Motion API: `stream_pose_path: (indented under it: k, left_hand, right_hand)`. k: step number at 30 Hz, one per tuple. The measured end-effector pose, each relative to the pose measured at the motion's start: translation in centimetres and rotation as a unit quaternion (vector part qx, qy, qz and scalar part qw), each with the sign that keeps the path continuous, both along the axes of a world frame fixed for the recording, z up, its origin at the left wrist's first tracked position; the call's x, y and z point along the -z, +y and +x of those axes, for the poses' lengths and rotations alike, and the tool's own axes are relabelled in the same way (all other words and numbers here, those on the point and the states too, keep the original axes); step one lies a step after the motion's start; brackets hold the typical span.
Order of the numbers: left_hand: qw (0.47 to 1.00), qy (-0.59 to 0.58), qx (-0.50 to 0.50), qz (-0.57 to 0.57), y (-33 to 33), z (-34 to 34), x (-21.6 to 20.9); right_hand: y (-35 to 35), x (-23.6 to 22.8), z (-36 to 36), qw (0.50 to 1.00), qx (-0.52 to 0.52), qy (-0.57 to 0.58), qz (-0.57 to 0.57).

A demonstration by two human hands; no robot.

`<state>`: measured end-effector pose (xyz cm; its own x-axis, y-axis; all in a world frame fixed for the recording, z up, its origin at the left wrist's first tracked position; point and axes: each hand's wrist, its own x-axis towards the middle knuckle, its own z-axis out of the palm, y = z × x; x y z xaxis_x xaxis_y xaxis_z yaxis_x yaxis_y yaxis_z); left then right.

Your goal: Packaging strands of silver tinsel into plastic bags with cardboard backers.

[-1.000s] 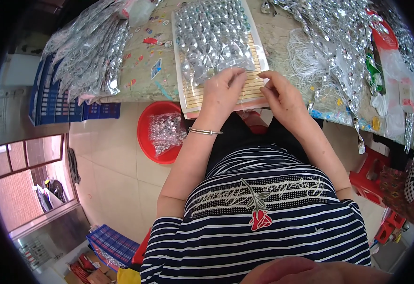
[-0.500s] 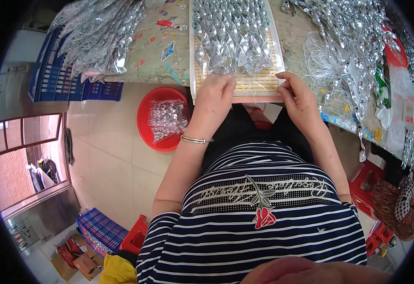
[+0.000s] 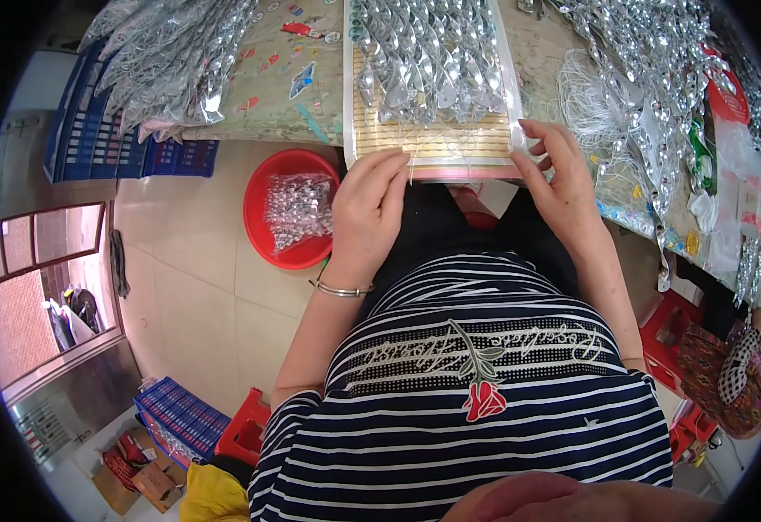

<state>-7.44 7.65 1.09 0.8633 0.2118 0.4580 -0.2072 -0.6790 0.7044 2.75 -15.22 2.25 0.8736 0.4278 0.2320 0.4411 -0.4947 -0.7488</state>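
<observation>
Silver twisted spiral strands (image 3: 428, 61) lie in rows on a pale slatted board (image 3: 450, 150) with a white border, at the table's near edge. At the board's near left corner is my left hand (image 3: 370, 198), its fingers closed together; a thin clear strand or film edge shows by the fingertips, too faint to name. My right hand (image 3: 563, 178) is at the board's right border, thumb and forefinger apart with a gap between them. Glare on the board hides whether clear film covers it.
A red basin (image 3: 254, 222) on the floor at left holds a clear packet of silver pieces. Bagged spirals (image 3: 172, 70) rest on blue crates (image 3: 85, 143) at far left. On the right, loose spirals (image 3: 641, 52) and white strings (image 3: 582, 109) cover the table (image 3: 537, 52).
My left hand has moved left and slightly nearer, away from the strands' ends to the board's corner. The right hand's thumb and forefinger have spread a little at the border.
</observation>
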Motion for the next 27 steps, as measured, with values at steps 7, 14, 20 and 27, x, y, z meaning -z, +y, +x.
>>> stream_pose_path:
  k: [7,14,20,27]
  left_hand:
    - [0.99,0.004,-0.138,-0.024,0.9,-3.6,1.9]
    - [0.971,0.091,-0.145,-0.168,1.8,-2.3,3.4]
    - [0.945,0.143,-0.095,-0.277,1.7,-1.3,3.6]
    - [0.933,0.166,-0.086,-0.308,2.1,-1.0,3.5]
  right_hand:
    - [0.4,-1.5,-1.8,0.989,-0.111,-0.087,-0.051]
    - [2.5,-0.1,-2.1,0.975,-0.154,-0.056,-0.152]
    - [5.7,0.7,-2.1,0.96,-0.199,-0.068,-0.187]
    - [9.3,1.7,-0.4,0.949,-0.234,-0.058,-0.204]
